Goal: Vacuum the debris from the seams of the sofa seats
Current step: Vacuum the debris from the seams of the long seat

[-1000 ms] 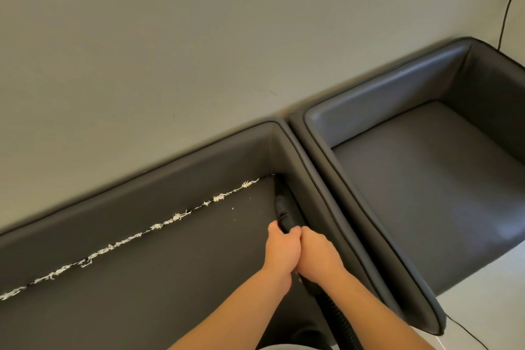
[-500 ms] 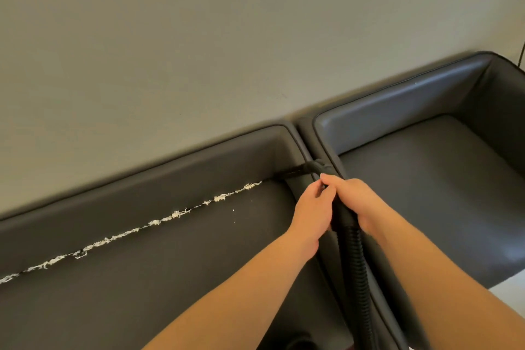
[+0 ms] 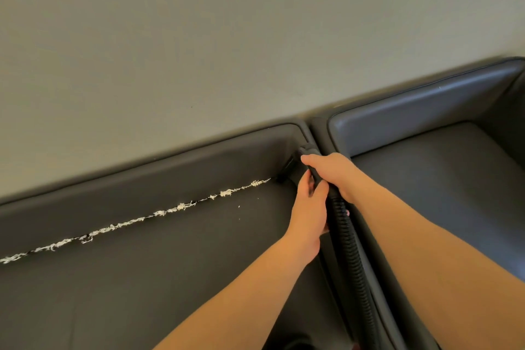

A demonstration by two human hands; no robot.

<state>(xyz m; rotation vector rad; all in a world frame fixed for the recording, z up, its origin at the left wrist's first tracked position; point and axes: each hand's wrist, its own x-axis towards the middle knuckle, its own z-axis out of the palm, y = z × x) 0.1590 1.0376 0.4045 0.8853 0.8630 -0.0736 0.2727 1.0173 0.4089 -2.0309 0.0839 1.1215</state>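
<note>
A line of white debris (image 3: 159, 212) lies along the back seam of the dark grey sofa seat (image 3: 142, 278). It runs from the left edge almost to the seat's back right corner. A black vacuum nozzle (image 3: 287, 168) points down into that corner, its tip at the debris line's right end. My right hand (image 3: 331, 172) grips the black handle from above. My left hand (image 3: 309, 207) holds the handle just below it. The ribbed black hose (image 3: 350, 253) trails down between my forearms.
A second dark grey armchair (image 3: 440, 179) stands directly to the right, its armrest (image 3: 321, 133) touching this sofa's side. A plain beige wall (image 3: 227, 37) rises behind both. A few white specks (image 3: 238, 206) lie on the seat near the seam.
The nozzle has swung from the seat's right side seam up into the back right corner. Both hands rose with the handle, and my view shifted left.
</note>
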